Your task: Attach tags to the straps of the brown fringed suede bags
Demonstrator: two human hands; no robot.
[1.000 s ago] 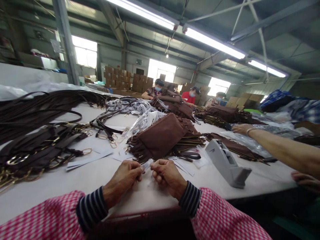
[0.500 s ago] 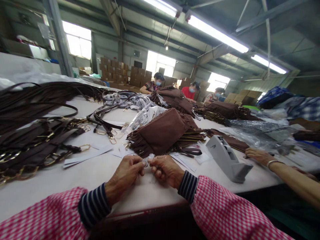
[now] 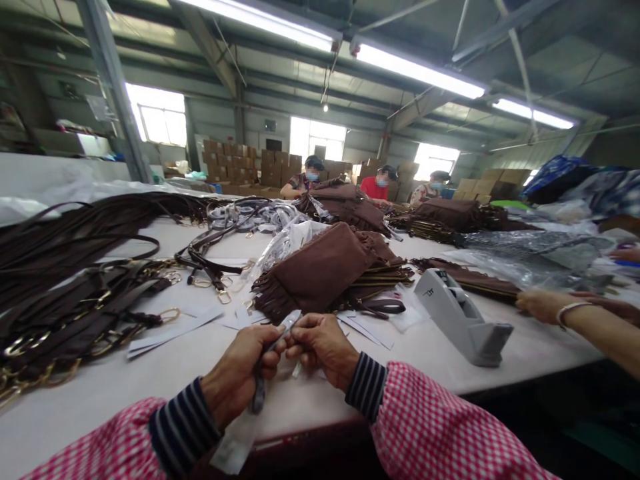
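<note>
On the white table (image 3: 200, 360), just in front of the fringed brown bag (image 3: 320, 270), the left hand (image 3: 240, 373) is closed round a plastic-sleeved dark strap (image 3: 259, 395); the right hand (image 3: 323, 347) pinches its upper end; the slick sleeve could slide through the fingers and drop past the near edge.

Placed on white surface (image 3: 150, 373): grey tape dispenser (image 3: 460, 320) at right, brown fringed bags (image 3: 320, 273) centre, dark ringed straps (image 3: 75, 293) left, paper strips (image 3: 170, 330) between.

Left hand (image 3: 240, 373) and right hand (image 3: 320, 347) pinch a clear strip (image 3: 265, 363) over white table (image 3: 165, 367). Brown bag (image 3: 320, 270) just beyond; tape dispenser (image 3: 457, 317) to right.
</note>
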